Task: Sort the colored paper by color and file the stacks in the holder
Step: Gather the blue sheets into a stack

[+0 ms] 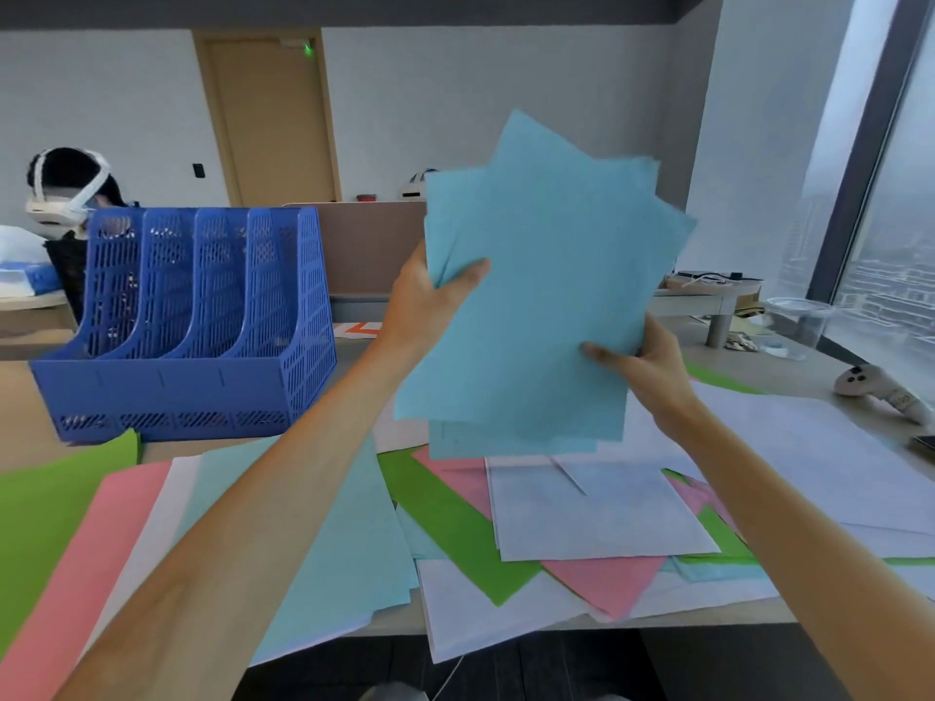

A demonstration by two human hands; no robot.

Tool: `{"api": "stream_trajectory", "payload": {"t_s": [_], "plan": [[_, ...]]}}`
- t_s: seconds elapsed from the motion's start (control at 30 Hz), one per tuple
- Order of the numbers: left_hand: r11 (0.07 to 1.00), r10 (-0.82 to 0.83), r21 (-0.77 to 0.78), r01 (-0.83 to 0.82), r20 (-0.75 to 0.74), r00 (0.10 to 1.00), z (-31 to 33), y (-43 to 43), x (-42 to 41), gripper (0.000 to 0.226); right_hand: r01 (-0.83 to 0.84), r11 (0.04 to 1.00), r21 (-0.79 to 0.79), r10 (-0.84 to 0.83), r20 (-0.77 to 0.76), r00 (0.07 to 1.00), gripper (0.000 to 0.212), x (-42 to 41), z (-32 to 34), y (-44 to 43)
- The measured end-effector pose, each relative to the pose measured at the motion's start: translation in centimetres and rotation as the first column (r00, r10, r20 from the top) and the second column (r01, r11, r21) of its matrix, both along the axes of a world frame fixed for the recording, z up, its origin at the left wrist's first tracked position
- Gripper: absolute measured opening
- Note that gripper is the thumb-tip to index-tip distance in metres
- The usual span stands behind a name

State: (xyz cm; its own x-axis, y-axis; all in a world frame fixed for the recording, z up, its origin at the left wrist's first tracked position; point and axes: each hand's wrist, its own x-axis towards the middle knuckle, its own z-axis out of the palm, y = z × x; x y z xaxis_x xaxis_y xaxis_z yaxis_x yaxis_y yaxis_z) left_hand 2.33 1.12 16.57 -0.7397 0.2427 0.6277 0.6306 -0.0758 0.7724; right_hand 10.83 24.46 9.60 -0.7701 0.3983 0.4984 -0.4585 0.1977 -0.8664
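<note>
While I hold the blue stack [541, 296] above the table [20, 417], left hand [430, 301] pinching its left edge, right hand [647, 366] gripping the lower right, sheets sit fanned, unsquared; I judge corners could snag the holder [192, 316] dividers at ten o'clock, or loose sheets slip out.

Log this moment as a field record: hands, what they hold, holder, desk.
left hand: grips left edge of blue paper stack
right hand: grips the stack's lower right edge
stack state: held above desk, sheets fanned unevenly
file holder: blue, four slots, no paper seen inside
desk: loose sheets in green, pink, white, light blue, unsorted
</note>
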Motion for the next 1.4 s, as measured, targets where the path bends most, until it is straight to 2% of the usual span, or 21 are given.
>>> {"api": "stream_trajectory", "payload": {"t_s": [0.13,0.33,0.4,0.47,0.5,0.53,0.63,0.77,0.87,0.97,1.0,1.07,1.17,1.3,1.4], "plan": [[0.999,-0.012,-0.041,0.017,0.101,0.995,-1.5,0.5,-1.0,0.042,0.014,1.000,-0.008,-0.014,-0.003,1.000,0.046,0.0,-0.9,-0.4],[0.999,0.053,0.000,-0.054,0.138,0.989,-1.0,0.8,-0.7,0.054,0.166,0.986,0.016,-0.165,-0.016,0.986,0.027,-1.3,0.2,-1.8],[0.995,0.092,0.012,-0.096,0.199,0.976,-2.0,0.4,-0.6,0.078,0.164,0.986,-0.031,-0.165,-0.014,0.986,0.025,-1.4,0.0,-2.2],[0.991,0.136,-0.058,-0.124,0.335,0.933,-4.0,0.2,-0.7,0.108,0.162,0.984,-0.070,-0.161,0.019,0.987,0.023,-1.4,-1.1,-2.6],[0.988,0.149,-0.099,-0.119,0.395,0.906,-5.1,0.0,-0.4,0.109,0.170,0.983,-0.070,-0.167,0.044,0.985,0.020,-1.3,-1.8,-2.9],[0.988,0.144,-0.113,-0.105,0.438,0.887,-6.2,0.1,-0.5,0.099,0.177,0.982,-0.065,-0.173,0.065,0.983,0.018,-1.2,-2.3,-3.2],[0.989,0.113,-0.135,-0.061,0.420,0.900,-7.8,0.4,-0.4,0.045,0.208,0.977,-0.036,-0.204,0.098,0.974,0.022,-1.3,-2.9,-3.8],[0.979,0.182,-0.135,-0.154,0.225,0.957,-6.2,0.9,0.1,0.023,0.254,0.965,-0.071,-0.252,0.029,0.967,0.012,-1.0,-1.4,-3.5],[0.975,0.201,-0.126,-0.184,0.134,0.970,-5.8,1.0,0.6,0.022,0.284,0.957,-0.064,-0.285,-0.006,0.958,0.003,-0.9,-1.3,-3.3],[0.885,0.279,-0.387,-0.260,-0.008,0.960,-8.5,0.9,1.0,0.024,0.297,0.953,0.056,-0.300,0.051,0.953,0.017,-0.6,-3.3,-3.2],[0.843,0.284,-0.468,-0.264,-0.029,0.958,-9.6,0.8,1.3,0.025,0.304,0.948,0.098,-0.312,0.079,0.947,0.020,-0.6,-4.1,-3.0],[0.814,0.280,-0.529,-0.239,-0.003,0.960,-10.8,0.4,1.8,0.024,0.321,0.940,0.113,-0.333,0.102,0.938,0.020,-0.6,-4.5,-3.1],[0.859,0.282,-0.462,-0.219,0.071,0.957,-10.2,-1.3,2.5,0.018,0.279,0.956,0.093,-0.287,0.082,0.954,0.019,-0.7,-3.0,-4.5],[0.921,0.323,-0.279,-0.270,0.163,0.932,-9.4,-6.4,4.1,0.035,0.070,0.990,0.125,-0.093,0.186,0.978,0.018,-1.9,-1.5,-8.5],[0.887,0.423,-0.299,-0.353,0.216,0.880,-10.4,-11.7,5.1,0.056,-0.103,0.988,0.113,0.064,0.305,0.950,0.019,-3.0,-2.2,-13.1]]}}
